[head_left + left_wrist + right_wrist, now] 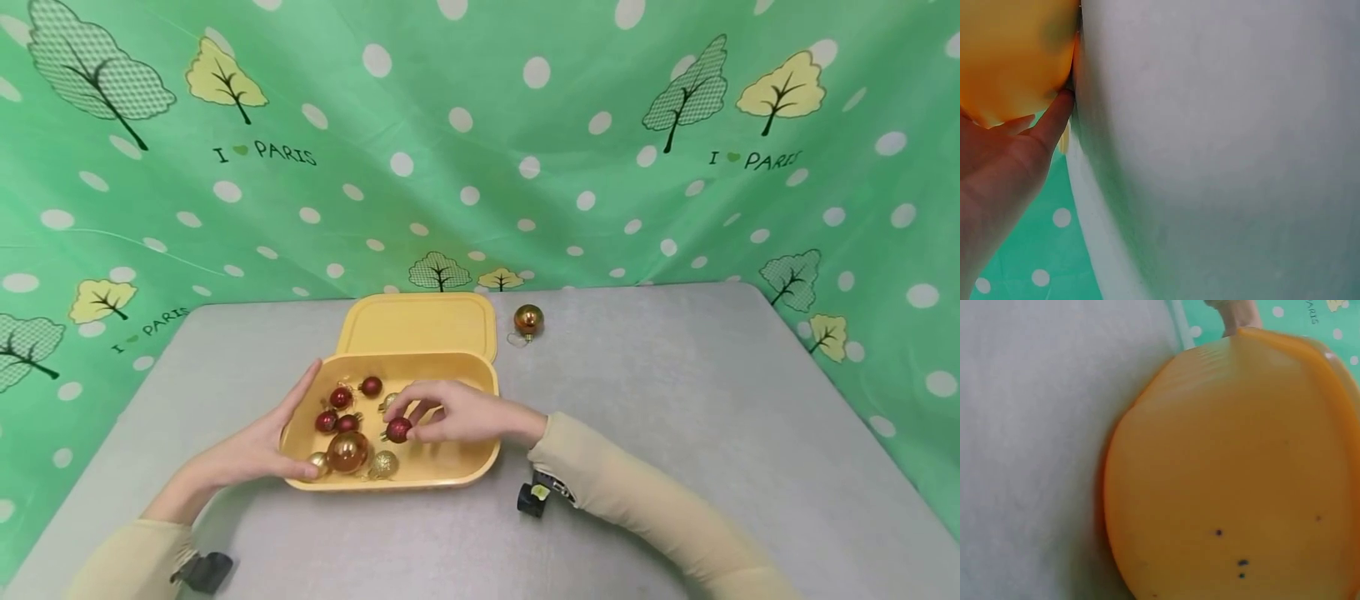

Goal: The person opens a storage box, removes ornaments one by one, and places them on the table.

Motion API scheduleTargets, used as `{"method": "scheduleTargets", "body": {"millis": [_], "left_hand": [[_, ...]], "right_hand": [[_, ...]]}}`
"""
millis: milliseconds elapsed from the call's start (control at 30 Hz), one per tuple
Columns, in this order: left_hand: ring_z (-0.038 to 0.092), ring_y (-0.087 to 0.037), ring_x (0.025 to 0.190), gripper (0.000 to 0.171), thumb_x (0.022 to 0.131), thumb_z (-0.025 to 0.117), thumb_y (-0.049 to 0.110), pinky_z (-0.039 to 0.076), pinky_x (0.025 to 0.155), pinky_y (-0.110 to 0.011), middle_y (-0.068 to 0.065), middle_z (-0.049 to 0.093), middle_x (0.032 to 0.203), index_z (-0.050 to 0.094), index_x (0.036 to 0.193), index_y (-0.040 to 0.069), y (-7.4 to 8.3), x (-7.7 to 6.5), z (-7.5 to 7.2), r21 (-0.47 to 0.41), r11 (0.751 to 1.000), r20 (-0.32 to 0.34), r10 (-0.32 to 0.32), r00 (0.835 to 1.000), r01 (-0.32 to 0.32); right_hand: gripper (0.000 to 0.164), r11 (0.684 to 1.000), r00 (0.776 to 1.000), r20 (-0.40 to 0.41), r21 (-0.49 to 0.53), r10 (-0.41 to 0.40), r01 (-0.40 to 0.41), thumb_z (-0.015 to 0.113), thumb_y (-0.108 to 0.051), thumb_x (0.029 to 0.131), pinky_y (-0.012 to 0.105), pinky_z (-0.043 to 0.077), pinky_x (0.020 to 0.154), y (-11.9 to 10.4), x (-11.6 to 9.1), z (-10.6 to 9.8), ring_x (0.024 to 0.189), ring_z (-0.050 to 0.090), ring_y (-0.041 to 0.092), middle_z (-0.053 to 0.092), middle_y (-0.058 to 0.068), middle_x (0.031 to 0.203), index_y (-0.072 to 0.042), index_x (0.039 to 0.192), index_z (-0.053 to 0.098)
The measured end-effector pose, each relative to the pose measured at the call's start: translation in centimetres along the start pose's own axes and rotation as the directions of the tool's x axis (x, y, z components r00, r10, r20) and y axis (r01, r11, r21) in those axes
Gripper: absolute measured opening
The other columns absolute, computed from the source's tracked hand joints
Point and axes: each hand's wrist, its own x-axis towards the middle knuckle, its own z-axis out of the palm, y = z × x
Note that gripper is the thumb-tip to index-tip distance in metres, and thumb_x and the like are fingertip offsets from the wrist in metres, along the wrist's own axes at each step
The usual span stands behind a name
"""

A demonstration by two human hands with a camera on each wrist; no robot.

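Note:
A yellow plastic box (450,477) stands on the table with several Christmas baubles inside. My left hand (262,442) holds its left side, the thumb over the near rim; in the left wrist view the fingers (1054,119) lie along the outer wall. Over the inside of the box, my right hand (457,412) pinches a dark red bauble (399,430) between thumb and fingers. More dark red baubles (371,386) lie at the box's left. A large shiny gold bauble (348,452) sits near the front wall, with a glittery gold bauble (384,464) beside it.
The yellow lid (420,325) lies flat behind the box. To its right, another gold bauble (528,320) with a hanging loop rests on the grey table (637,375). A green dotted curtain (480,167) hangs along the table's far edge.

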Motion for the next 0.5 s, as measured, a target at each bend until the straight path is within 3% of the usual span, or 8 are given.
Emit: {"method": "scheduleTargets", "body": {"millis": [200,367,500], "left_hand": [[0.006,-0.057,0.134,0.132,0.067,0.083,0.002,0.021,0.097,-0.012,-0.027,-0.013,0.155,-0.013,0.154,0.025,0.1,0.1,0.1,0.025,1.000,-0.004,-0.005,1.000,0.005],[0.004,-0.057,0.135,0.132,0.067,0.083,0.003,0.020,0.098,-0.013,-0.026,-0.013,0.155,-0.012,0.154,0.030,0.2,0.0,0.1,0.031,0.999,-0.011,-0.015,1.000,0.016],[0.005,-0.057,0.134,0.132,0.067,0.083,0.003,0.020,0.098,-0.014,-0.027,-0.013,0.155,-0.012,0.154,0.030,0.2,-0.1,0.1,0.037,0.999,-0.013,-0.020,1.000,0.021]], "right_hand": [[0.035,0.996,0.999,-0.043,0.082,-0.028,0.032,0.059,0.010,0.088,0.033,0.052,0.085,-0.6,-0.7,-0.7,0.105,0.059,0.012,0.060,0.012,0.124,0.001,0.121,0.060],[0.029,0.981,0.990,-0.140,0.188,-0.028,0.054,0.065,0.009,0.086,0.038,0.052,0.087,-1.0,-1.3,-1.4,0.101,0.062,0.018,0.062,0.016,0.115,0.006,0.114,0.060],[0.026,0.978,0.979,-0.201,0.196,-0.025,0.065,0.065,0.009,0.086,0.039,0.052,0.086,-1.2,-2.0,-2.3,0.100,0.062,0.021,0.062,0.017,0.109,0.009,0.111,0.058]]}}
